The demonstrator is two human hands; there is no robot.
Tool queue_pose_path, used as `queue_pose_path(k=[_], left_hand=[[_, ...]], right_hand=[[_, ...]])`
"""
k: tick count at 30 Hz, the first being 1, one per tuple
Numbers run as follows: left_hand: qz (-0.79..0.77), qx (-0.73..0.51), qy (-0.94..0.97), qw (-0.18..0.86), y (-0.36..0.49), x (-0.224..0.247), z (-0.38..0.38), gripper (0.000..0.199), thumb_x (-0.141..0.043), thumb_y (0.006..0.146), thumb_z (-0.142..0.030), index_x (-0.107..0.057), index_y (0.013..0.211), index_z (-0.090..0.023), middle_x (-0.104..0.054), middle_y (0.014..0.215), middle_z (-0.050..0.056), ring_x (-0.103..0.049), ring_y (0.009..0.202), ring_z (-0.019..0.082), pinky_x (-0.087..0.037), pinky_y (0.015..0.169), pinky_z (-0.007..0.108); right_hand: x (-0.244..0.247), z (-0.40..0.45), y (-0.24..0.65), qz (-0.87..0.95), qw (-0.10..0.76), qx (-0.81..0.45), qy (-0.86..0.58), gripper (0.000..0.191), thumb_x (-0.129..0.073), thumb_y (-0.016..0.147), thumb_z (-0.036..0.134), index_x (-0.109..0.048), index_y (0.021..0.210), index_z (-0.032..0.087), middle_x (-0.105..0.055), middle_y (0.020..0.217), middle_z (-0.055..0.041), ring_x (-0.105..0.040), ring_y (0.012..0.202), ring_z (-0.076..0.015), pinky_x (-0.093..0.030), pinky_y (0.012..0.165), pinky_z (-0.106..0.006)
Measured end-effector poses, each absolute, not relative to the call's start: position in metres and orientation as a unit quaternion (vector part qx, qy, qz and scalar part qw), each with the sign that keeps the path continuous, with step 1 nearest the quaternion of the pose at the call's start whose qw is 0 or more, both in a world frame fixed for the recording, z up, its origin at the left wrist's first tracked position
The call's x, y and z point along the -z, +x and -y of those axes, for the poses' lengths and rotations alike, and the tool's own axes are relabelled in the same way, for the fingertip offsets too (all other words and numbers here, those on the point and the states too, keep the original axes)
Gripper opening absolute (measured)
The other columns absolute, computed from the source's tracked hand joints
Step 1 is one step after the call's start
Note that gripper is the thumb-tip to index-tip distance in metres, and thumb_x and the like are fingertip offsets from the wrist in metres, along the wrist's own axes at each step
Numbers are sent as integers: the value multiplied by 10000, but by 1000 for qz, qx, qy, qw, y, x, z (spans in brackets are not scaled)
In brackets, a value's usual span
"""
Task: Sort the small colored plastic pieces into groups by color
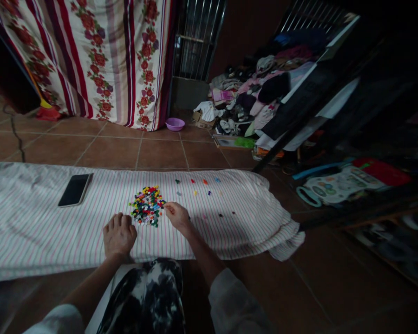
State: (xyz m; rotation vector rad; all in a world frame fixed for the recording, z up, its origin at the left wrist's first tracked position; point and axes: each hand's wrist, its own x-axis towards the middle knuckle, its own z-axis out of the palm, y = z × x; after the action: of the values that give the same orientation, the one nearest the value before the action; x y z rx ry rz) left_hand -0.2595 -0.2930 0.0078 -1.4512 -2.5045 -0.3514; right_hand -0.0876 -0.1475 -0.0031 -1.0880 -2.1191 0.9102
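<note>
A heap of small multicoloured plastic pieces (146, 208) lies on a striped cloth (90, 236); their exact kind is too small to tell. My right hand (176, 216) is at the heap's right edge, thumb and fingers pinched together. Whatever is between those fingertips is hidden. Left of the heap, my left hand (119, 234) rests palm down on the cloth, fingers laid out and holding nothing. Single pieces sit apart in loose rows to the right, among them a green piece (177, 181), an orange piece (205, 181), a yellow piece (195, 193) and a dark piece (220, 215).
A phone (75, 190) lies on the cloth at the left. Beyond the cloth, a purple basin (175, 124) stands on the tiled floor by a flowered curtain (104, 60). Piled clothes (251, 93) and a dark slanted bar (282, 141) occupy the right side.
</note>
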Motion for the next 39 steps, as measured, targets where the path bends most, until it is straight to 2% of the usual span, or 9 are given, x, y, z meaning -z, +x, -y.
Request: queue_pose_path(k=[7,14,20,27,33,39], left_hand=[[856,112,-493,111,-258,-10,292,231,-383,860,-242,-575,977,-188,-573,1182,113,-488,1136,267,-358,875,405],[857,117,-491,100,-257,-13,292,236,-388,855,-242,-582,980,-192,-577,1178,117,-497,1122,267,-369,874,415],[857,133,-490,88,-257,-13,293,246,-423,819,-229,-594,991,-187,-568,1191,134,-485,1130,281,-379,882,445],[857,115,-492,100,-258,-11,292,242,-388,850,-236,-581,988,-187,-571,1188,126,-492,1132,270,-383,884,430],[859,103,-491,103,-259,-9,292,255,-374,863,-243,-580,1002,-183,-567,1204,121,-490,1150,269,-383,886,418],[859,101,-491,107,-258,-8,291,269,-366,866,-243,-580,1015,-176,-565,1217,126,-488,1159,272,-380,889,415]], right_hand=[[10,125,-35,732,367,-348,-456,187,-511,816,297,-648,917,219,-712,854,-20,-674,788,-148,-522,751,-260],[9,81,33,657,397,-286,-573,217,-503,791,328,-647,904,212,-715,864,-36,-666,798,-156,-514,775,-264],[-2,47,76,610,344,-200,-686,229,-510,784,264,-678,928,204,-721,907,-43,-655,849,-165,-487,795,-252],[-8,23,91,597,219,-156,-756,278,-489,807,207,-722,957,231,-718,928,-42,-645,837,-172,-463,721,-242],[-6,12,90,624,179,-133,-749,258,-504,811,204,-732,926,236,-723,910,-40,-645,799,-165,-439,658,-228],[-1,5,91,638,186,-127,-736,269,-489,805,172,-729,918,214,-724,947,-57,-653,832,-172,-442,663,-229]])
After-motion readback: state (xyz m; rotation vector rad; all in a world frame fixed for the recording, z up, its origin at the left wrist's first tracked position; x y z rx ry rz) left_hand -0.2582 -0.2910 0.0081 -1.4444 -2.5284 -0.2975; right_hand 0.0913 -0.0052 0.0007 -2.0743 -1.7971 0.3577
